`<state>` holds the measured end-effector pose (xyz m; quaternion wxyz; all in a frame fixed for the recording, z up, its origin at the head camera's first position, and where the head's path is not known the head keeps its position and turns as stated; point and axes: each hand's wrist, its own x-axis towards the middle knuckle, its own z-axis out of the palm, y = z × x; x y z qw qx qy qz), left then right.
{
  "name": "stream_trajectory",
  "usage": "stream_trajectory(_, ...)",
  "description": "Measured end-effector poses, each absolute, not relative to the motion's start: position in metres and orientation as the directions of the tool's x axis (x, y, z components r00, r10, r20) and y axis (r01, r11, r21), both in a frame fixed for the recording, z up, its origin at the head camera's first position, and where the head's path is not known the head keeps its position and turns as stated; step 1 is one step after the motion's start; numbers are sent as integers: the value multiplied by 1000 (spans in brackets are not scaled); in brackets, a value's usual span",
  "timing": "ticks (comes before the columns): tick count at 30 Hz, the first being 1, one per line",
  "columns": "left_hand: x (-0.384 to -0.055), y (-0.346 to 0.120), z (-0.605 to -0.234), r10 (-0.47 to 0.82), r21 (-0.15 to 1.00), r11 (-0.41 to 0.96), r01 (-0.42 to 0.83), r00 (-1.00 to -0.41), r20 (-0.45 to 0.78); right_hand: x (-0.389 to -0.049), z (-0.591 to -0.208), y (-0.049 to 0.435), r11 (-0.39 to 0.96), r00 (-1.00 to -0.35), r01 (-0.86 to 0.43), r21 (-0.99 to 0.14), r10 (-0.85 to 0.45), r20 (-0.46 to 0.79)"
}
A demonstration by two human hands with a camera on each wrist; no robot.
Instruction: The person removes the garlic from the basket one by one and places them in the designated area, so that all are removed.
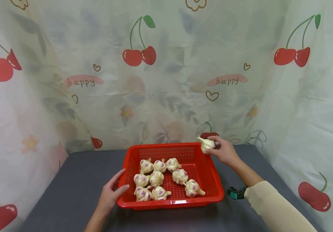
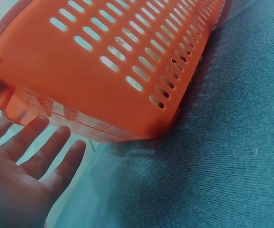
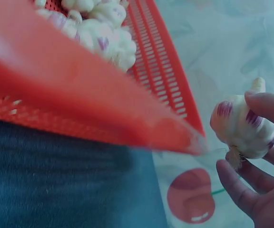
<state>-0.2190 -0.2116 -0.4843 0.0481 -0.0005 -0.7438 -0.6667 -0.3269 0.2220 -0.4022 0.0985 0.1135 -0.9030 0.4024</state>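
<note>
In the head view a red plastic basket (image 1: pixel 170 203) stands on the dark table with several garlic bulbs (image 1: pixel 180 176) inside, white with purple marks. My right hand (image 1: pixel 224 151) holds another garlic bulb (image 1: pixel 207 145) up at the basket's far right corner. The right wrist view shows this garlic bulb (image 3: pixel 244 126) between the thumb and fingers, its roots facing down. At the basket's left side, my left hand (image 1: pixel 111 191) rests by the rim, thumb tip over the edge. In the left wrist view its fingers (image 2: pixel 46 156) are spread and fairly straight beside the basket wall.
A grey-blue table (image 1: pixel 88 180) lies under the basket. A pale curtain (image 1: pixel 169 96) printed with cherries hangs behind it and along both sides. A dark wrist strap (image 1: pixel 237 193) with a teal part shows by the right sleeve (image 1: pixel 274 203).
</note>
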Motion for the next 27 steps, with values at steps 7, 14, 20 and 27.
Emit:
stream_trajectory(7, -220, -213, -485, -60, 990, 124, 66, -995, 74, -336, -416, 235, 638, -954, -274, -720, -87, 286)
stream_trajectory(14, -220, -213, -486, -70, 990, 130, 60, -995, 69, -344, -433, 246, 697, -932, -295, -654, -58, 359)
stream_trajectory(20, -221, -213, -486, -64, 990, 136, 45, -996, 54, -349, -443, 252, 714, -925, -288, -638, -34, 379)
stream_trajectory(27, -221, -213, -486, -67, 990, 135, 47, -996, 57, -354, -458, 258, 754, -918, -272, -598, -17, 396)
